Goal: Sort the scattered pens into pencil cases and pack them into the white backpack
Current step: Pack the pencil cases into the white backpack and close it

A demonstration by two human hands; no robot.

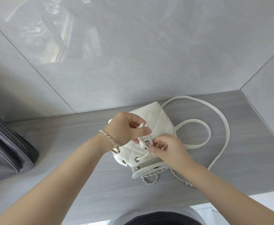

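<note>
A small white quilted backpack [155,116] lies flat on the grey wooden tabletop [60,143], its mouth toward me and its flap [147,172] folded open near the front. My left hand [126,129] pinches the two knotted ends of the white drawstring [142,125] above the bag. My right hand [167,148] pinches the cord stopper at the bag's mouth, where the drawstring runs through metal eyelets. No pens or pencil cases are in sight.
A dark grey zippered bag [8,150] lies at the table's left edge. The backpack's long white straps [214,127] loop over the table to the right, and a silver chain [150,177] trails from the flap. A tiled wall [133,54] stands behind.
</note>
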